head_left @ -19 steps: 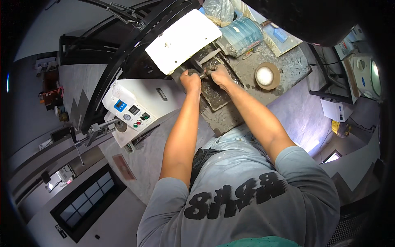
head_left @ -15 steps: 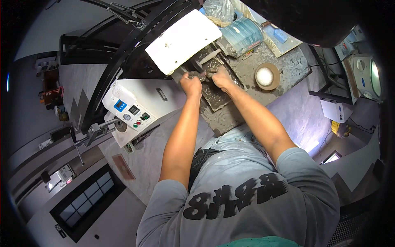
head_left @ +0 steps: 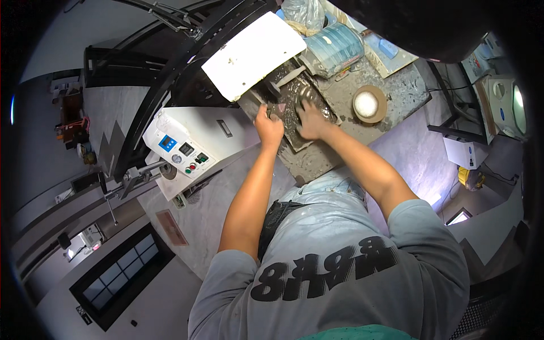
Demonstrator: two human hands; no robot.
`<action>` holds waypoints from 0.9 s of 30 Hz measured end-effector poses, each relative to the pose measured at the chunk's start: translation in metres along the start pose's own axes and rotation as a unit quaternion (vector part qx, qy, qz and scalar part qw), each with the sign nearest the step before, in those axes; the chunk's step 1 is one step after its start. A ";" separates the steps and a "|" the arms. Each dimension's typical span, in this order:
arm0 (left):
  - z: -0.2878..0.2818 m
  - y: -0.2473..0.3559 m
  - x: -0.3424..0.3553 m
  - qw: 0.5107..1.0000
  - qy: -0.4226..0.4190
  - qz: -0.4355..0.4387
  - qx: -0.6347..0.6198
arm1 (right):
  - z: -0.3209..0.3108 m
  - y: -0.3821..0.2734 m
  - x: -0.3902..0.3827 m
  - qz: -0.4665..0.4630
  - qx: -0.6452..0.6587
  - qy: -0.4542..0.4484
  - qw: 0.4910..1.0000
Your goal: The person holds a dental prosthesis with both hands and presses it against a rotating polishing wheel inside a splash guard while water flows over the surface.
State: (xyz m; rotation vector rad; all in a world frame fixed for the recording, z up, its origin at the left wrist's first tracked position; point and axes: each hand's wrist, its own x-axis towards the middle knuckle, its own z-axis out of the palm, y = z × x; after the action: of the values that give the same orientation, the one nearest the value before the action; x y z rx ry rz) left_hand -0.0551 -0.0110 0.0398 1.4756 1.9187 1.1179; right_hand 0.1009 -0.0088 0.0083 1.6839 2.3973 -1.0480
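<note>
My left hand is closed on a small flat piece, grey with a pinkish patch, too small to name. It holds the piece just below a dark wheel that shows under the edge of a white cover. A pale tapered rod sticks out beside the wheel. My right hand, muddy and slightly blurred, has its fingers spread over a shallow, wet, dark tray. Nothing shows in its grasp.
On the mud-splashed bench, a brown bowl of white, foamy-looking stuff stands to the right. A blue see-through plastic container lies behind. At left is a white control box with buttons; a blue block sits far right.
My right hand has let go of the piece near the wheel and moved right and slightly down over the tray, fingers opening. The left hand still holds the piece in nearly the same place.
</note>
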 end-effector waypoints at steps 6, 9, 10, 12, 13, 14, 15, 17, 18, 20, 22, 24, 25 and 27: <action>-0.005 0.008 -0.007 0.998 -0.027 0.062 -0.010 | 0.027 -0.002 -0.031 -0.114 0.062 0.021 0.991; 0.000 0.004 -0.005 0.998 -0.034 0.043 0.018 | 0.012 0.014 0.000 -0.282 -0.009 -0.031 0.959; -0.001 0.001 -0.004 0.998 -0.042 0.037 0.030 | 0.000 0.015 0.006 -0.225 0.082 -0.101 0.966; -0.005 -0.002 -0.003 0.997 -0.048 0.029 0.043 | -0.017 0.007 -0.001 -0.106 0.462 -0.041 0.880; -0.003 0.000 -0.002 0.998 -0.051 0.009 0.040 | -0.024 0.010 0.003 -0.081 0.481 -0.012 0.873; -0.001 0.003 -0.002 0.998 -0.054 -0.010 0.036 | -0.026 0.009 0.003 -0.079 0.481 -0.010 0.873; 0.002 0.004 -0.001 0.998 -0.056 -0.009 0.034 | -0.027 0.006 0.005 -0.095 0.476 0.066 0.872; 0.004 -0.004 0.000 0.998 -0.042 -0.037 -0.042 | -0.041 -0.009 -0.001 -0.158 0.335 0.177 0.912; 0.006 -0.009 0.002 0.998 -0.040 -0.038 -0.041 | -0.037 -0.012 0.002 -0.159 0.336 0.175 0.912; 0.012 -0.010 0.009 0.974 -0.015 -0.109 -0.196 | -0.035 -0.018 0.011 -0.101 0.234 0.209 0.944; 0.016 -0.007 0.012 0.975 -0.001 -0.115 -0.190 | -0.032 -0.018 0.013 -0.029 0.259 0.202 0.944; 0.018 -0.002 0.017 0.975 0.013 -0.123 -0.184 | -0.030 -0.016 0.021 0.085 0.410 0.128 0.899; 0.021 0.000 0.020 0.970 0.021 -0.148 -0.191 | -0.021 -0.013 0.028 0.093 0.431 0.158 0.883; 0.026 0.006 0.029 0.965 0.028 -0.173 -0.197 | -0.017 -0.010 0.038 0.110 0.423 0.169 0.883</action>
State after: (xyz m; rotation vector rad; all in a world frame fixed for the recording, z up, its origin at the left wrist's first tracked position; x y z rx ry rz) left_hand -0.0410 0.0247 0.0337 0.8668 1.7693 1.2875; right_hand 0.0826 0.0299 0.0114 2.4815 1.9081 -2.1005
